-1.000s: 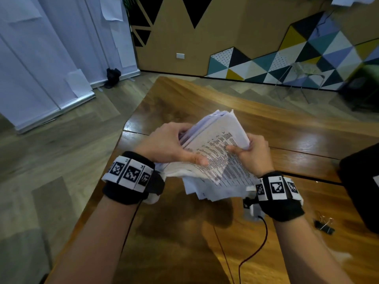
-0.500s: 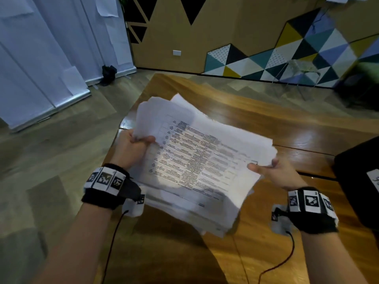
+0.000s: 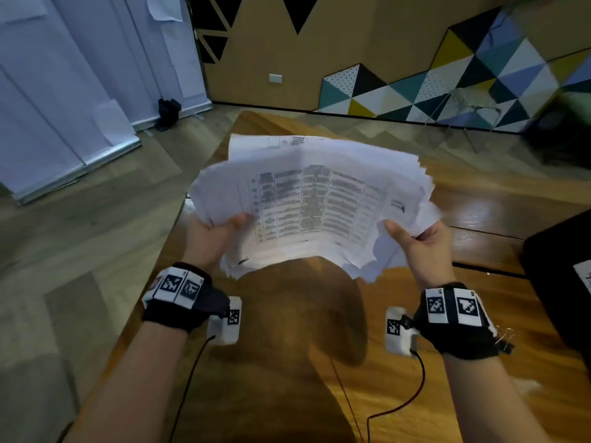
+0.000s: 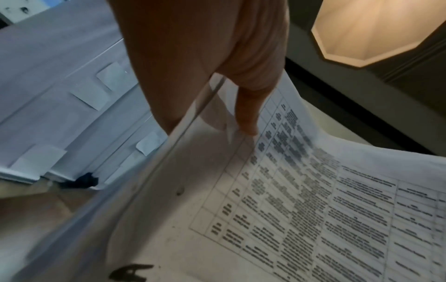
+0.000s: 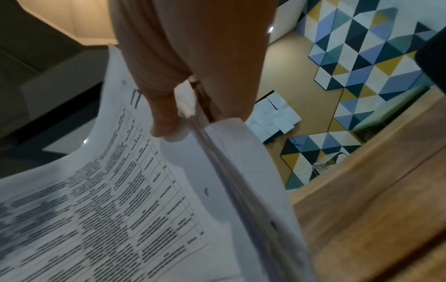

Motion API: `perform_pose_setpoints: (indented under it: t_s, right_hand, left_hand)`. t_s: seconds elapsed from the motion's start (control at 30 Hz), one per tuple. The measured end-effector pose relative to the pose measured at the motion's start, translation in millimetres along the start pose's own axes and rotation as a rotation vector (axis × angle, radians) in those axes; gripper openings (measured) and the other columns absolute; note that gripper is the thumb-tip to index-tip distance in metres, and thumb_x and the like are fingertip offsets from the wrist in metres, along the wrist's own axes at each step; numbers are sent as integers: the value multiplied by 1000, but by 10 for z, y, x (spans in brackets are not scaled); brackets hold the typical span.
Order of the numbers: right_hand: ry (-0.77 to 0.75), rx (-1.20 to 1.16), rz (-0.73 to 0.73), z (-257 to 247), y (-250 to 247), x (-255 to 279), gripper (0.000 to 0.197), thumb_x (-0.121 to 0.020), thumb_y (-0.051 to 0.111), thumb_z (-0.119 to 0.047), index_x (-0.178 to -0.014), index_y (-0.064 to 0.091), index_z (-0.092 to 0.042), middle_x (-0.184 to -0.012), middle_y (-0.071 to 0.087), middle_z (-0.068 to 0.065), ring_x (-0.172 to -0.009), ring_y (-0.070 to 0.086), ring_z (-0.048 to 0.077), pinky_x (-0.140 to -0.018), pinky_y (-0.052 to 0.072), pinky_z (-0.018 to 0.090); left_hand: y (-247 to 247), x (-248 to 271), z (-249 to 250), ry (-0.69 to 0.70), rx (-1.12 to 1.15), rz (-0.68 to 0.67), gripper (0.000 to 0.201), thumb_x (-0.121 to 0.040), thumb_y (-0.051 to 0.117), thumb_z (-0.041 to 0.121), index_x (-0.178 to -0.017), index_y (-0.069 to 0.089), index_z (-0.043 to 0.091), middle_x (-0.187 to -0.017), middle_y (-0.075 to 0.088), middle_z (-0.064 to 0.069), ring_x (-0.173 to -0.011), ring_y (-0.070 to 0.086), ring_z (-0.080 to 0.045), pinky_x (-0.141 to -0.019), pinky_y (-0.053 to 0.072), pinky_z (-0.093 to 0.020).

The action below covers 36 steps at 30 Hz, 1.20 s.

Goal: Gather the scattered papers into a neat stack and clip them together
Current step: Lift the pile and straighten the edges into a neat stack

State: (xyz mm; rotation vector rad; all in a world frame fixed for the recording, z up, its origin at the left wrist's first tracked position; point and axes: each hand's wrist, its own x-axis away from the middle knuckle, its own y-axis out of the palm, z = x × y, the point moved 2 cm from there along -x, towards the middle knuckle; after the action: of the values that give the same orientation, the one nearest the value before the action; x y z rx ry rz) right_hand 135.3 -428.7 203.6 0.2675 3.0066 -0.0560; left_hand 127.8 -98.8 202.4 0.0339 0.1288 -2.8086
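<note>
A thick, uneven bundle of white papers (image 3: 315, 203), the top sheet printed with a table, is held in the air above the wooden table (image 3: 479, 199). My left hand (image 3: 212, 231) pinches its near left edge, thumb on top. My right hand (image 3: 419, 238) pinches the near right edge the same way. The sheets sag in the middle and their far edges fan out unevenly. The left wrist view shows my left thumb on the papers (image 4: 289, 200). In the right wrist view my thumb presses the papers (image 5: 120, 200) with the bundle's edge beside it. A black binder clip (image 3: 505, 345) lies on the table right of my right wrist.
A black object (image 3: 563, 282) sits on the table at the right edge. Thin cables (image 3: 396, 407) trail from the wrist units over the near table. The table's left edge (image 3: 153, 276) drops to the wooden floor. A chair (image 3: 463, 107) stands by the patterned wall.
The bundle was crumpled between both hands close together; my hands have spread apart to its two side edges and turned it so the sheets face up, lifted a little higher.
</note>
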Motion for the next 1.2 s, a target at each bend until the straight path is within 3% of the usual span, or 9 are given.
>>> perform_pose_setpoints:
  t_s: [0.17, 0.27, 0.4, 0.53, 0.67, 0.8, 0.97, 1.1, 1.2]
  right_hand:
    - [242, 80, -111, 515, 87, 186, 23, -77, 72, -4, -89, 66, -23, -74, 74, -19, -79, 69, 3, -68, 55, 19]
    - [347, 89, -144, 752, 93, 210, 25, -74, 74, -7, -90, 65, -23, -86, 71, -10, -89, 66, 11, -77, 52, 30]
    - [387, 108, -150, 955, -1, 196, 31, -74, 76, -3, -101, 66, -15, -96, 70, -2, -101, 65, 20, -75, 54, 22]
    - [448, 67, -105, 1113, -78, 250, 31, -65, 81, -9, -90, 71, -25, -96, 74, -4, -104, 66, 20, -76, 55, 27]
    - [489, -95, -71, 1122, 26, 259, 43, -59, 84, -14, -100, 71, -21, -101, 75, 0, -95, 70, 11, -68, 56, 18]
    - [515, -125, -22, 1191, 158, 216, 75, -27, 93, -42, -95, 71, -20, -95, 75, -1, -93, 70, 16, -74, 57, 28]
    - [512, 45, 10, 1195, 340, 145, 28, -76, 76, -12, -103, 68, -7, -106, 67, 17, -105, 62, 32, -94, 48, 45]
    - [418, 17, -85, 907, 353, 106, 17, -85, 64, -3, -96, 65, -16, -105, 67, 13, -101, 62, 28, -91, 47, 38]
    - [289, 6, -132, 608, 262, 39, 25, -85, 62, 0, -98, 67, -21, -100, 72, -2, -95, 67, 14, -88, 51, 29]
  left_hand:
    - [37, 146, -495, -154, -53, -107, 24, -75, 71, -3, -78, 64, 20, -62, 72, 19, -71, 68, -10, -55, 53, -11]
    - [90, 176, -543, -178, -58, -131, 20, -76, 71, -4, -83, 64, 14, -59, 71, 14, -60, 68, 1, -51, 49, -6]
    - [30, 81, -463, -133, 64, -77, 23, -75, 73, 1, -93, 67, 12, -71, 74, 9, -66, 71, -1, -56, 54, -14]
    - [86, 19, -398, -28, 5, -91, 20, -80, 71, 13, -99, 70, 8, -80, 73, 6, -68, 71, -2, -59, 54, -14]
    - [158, -28, -468, 6, -140, 17, 10, -88, 61, 15, -88, 69, 10, -73, 66, 6, -59, 62, 7, -56, 50, -9]
    - [33, -79, -687, -166, -102, 212, 17, -91, 51, 16, -82, 61, 6, -70, 56, 1, -64, 50, -10, -67, 43, -30]
    - [-87, -99, -800, -265, 119, 211, 4, -88, 57, 21, -89, 57, 18, -85, 59, 2, -89, 54, -22, -68, 43, -24]
    - [-184, -95, -777, -144, 127, 41, 76, -64, 73, 43, -128, 45, 14, -108, 61, 2, -100, 61, -15, -76, 48, -18]
    - [-310, -142, -664, -57, 178, -76, 90, -46, 82, 58, -122, 57, 16, -105, 67, 6, -92, 67, -5, -83, 54, -23]
